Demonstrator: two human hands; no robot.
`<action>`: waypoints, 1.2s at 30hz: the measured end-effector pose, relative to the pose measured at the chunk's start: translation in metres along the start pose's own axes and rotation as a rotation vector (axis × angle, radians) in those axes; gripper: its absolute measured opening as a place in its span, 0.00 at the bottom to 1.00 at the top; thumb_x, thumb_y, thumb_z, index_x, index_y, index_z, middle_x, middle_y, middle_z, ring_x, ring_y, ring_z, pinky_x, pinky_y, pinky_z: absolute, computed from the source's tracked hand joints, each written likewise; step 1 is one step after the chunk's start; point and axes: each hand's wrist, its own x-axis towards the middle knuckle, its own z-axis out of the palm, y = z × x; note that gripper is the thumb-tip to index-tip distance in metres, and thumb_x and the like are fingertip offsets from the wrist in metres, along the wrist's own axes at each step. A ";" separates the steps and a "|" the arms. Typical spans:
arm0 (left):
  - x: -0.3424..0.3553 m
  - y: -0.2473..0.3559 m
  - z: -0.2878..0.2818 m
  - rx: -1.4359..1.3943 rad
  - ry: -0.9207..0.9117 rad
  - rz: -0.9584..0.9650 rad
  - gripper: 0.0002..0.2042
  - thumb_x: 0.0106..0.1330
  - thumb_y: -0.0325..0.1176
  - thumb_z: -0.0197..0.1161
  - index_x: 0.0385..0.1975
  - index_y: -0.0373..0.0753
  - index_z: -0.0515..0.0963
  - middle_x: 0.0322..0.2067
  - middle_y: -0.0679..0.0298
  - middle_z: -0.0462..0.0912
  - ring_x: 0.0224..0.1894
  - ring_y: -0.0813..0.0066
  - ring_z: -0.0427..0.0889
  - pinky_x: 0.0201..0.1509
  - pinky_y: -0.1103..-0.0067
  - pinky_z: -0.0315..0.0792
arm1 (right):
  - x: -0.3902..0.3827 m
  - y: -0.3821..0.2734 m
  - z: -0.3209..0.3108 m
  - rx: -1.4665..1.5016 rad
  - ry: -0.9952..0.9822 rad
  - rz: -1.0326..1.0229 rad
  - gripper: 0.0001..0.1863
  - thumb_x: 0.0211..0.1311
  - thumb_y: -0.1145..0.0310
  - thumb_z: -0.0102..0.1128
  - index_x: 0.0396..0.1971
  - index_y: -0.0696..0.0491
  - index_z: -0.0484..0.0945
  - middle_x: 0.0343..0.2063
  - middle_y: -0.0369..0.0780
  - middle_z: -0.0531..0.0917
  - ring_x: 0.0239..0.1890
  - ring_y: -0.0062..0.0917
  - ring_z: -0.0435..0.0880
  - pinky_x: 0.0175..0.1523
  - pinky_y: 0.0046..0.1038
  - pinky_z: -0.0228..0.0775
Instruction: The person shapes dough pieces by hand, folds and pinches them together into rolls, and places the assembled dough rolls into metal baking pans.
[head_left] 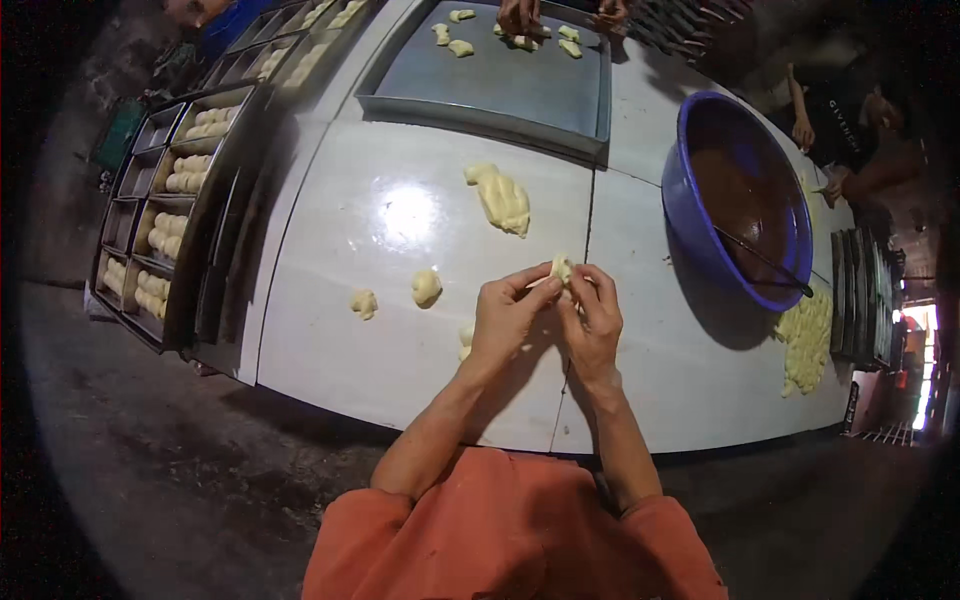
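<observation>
Between the fingertips of both hands I pinch a small pale yellow piece of dough (561, 268), held over the white tabletop. My left hand (515, 310) grips its left side with thumb and fingers, and my right hand (592, 318) grips its right side. A larger lump of dough strips (503, 203) lies on the table beyond my hands. To the left rest a rounded dough piece (426, 288) and a smaller one (363, 304). Another dough piece (465, 340) is partly hidden behind my left wrist.
A metal tray (470, 85) with shaped dough sits at the far side, where another person's hands (520, 18) work. At right stand a purple basin (690, 215) of brown filling and a dough sheet (803, 345). Racked pans (150, 215) of dough stand at left.
</observation>
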 end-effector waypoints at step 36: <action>-0.018 0.025 -0.020 0.340 -0.167 0.060 0.15 0.64 0.33 0.70 0.49 0.34 0.83 0.23 0.71 0.81 0.20 0.92 0.67 0.20 0.87 0.61 | -0.010 0.029 0.032 0.203 0.129 0.072 0.18 0.67 0.60 0.66 0.26 0.57 0.73 0.23 0.34 0.76 0.24 0.17 0.72 0.30 0.22 0.66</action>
